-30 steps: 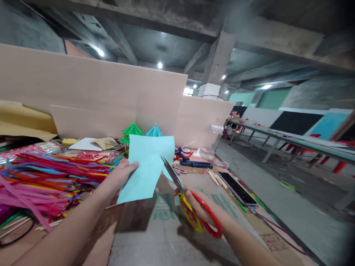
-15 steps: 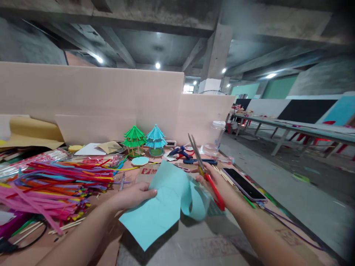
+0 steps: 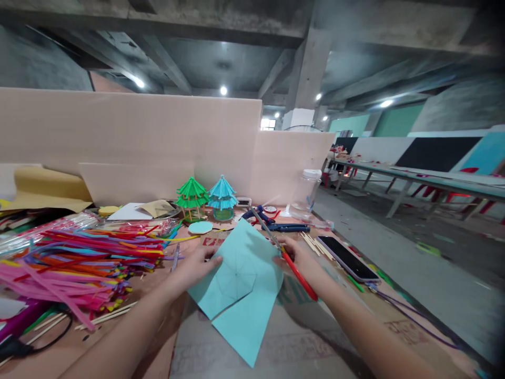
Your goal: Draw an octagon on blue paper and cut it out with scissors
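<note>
A light blue sheet of paper (image 3: 236, 263) is held above the cardboard (image 3: 307, 337). Faint pencil lines on it form a many-sided shape with spokes, and a cut runs in from its lower left edge. My left hand (image 3: 202, 266) pinches the left side of the sheet between thumb and fingers. At the right edge, my right hand (image 3: 296, 258) has red-handled scissors (image 3: 295, 271) in its grip, blades pointing up and left, and its fingers also touch the paper. Behind the sheet lies a small light blue cut-out (image 3: 200, 227).
Colourful pipe cleaners (image 3: 90, 258) are heaped on the left. Green (image 3: 192, 197) and blue (image 3: 222, 195) model pavilions stand at the back, near a blue glue gun (image 3: 258, 215) and a clear jar (image 3: 306, 192). A phone (image 3: 347, 258) and thin wooden sticks (image 3: 315, 245) lie on the right.
The paper has turned and flattened; its curled right part is now spread out, showing the pencil lines and cut. The scissors have tipped further left and lower in my right hand.
</note>
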Demonstrator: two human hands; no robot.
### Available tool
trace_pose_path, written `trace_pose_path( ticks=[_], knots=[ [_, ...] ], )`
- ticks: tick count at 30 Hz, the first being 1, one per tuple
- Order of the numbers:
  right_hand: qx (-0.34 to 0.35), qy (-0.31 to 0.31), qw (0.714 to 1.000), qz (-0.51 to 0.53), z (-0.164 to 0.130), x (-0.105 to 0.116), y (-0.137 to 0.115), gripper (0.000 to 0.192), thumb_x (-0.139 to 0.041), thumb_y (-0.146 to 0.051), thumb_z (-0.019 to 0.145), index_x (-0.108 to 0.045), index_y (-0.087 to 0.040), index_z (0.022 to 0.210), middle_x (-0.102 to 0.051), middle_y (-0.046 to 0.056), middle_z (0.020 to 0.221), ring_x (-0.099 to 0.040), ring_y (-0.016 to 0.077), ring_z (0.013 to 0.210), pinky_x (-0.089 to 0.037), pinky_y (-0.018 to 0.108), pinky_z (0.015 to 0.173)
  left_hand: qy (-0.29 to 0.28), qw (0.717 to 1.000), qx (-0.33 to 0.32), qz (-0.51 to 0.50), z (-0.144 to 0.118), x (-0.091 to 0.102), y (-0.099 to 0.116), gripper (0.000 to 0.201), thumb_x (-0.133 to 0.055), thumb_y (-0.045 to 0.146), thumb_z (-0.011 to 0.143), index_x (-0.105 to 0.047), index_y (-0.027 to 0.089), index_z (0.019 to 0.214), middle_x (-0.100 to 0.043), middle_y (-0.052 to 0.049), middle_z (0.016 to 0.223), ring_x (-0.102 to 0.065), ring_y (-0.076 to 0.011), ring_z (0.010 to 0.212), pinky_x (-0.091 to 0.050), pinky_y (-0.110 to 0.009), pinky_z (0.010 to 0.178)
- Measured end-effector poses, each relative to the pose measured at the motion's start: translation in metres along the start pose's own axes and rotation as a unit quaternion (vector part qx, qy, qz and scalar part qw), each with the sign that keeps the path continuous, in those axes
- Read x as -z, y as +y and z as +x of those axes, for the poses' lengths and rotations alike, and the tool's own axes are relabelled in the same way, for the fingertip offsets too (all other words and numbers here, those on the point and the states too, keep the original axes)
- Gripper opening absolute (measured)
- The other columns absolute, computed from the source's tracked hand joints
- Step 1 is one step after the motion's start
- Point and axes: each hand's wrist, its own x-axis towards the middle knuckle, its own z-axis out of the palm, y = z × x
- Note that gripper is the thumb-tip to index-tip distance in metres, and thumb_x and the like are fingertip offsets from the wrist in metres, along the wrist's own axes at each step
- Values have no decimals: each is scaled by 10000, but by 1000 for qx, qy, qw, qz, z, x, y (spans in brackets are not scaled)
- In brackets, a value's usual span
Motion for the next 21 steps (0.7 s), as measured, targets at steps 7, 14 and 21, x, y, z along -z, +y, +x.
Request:
trace_pose_path(
  ticks=[7,14,21],
  knots=[
    [-14,31,999,-10,2,-3,6,444,-726,-410,698,-595,-193,1063,-695,58,880,-623,217,754,-494,339,700,70,995,12,71,1,-11,2,302,-624,385,964,-631,170,1177,-646,-78,1198,-648,-238,1036,-556,-450,891],
    [3,24,1000,-10,-7,-3,-7,440,-674,-575,820,-518,-241,1061,-501,-8,773,-485,170,664,-415,296,614,131,985,49,102,-4,21,-10,311,-627,381,963,-620,184,1203,-631,-87,1229,-642,-235,1045,-557,-446,889],
    [1,-134,991,19,-28,-18,-22,531,-460,-719,923,-511,-215,1082,-424,-30,734,-399,127,595,-378,254,528,224,972,43,52,-14,65,-9,309,-616,413,965,-639,160,1141,-657,-65,1139,-656,-231,986,-563,-429,855]
  ],
)
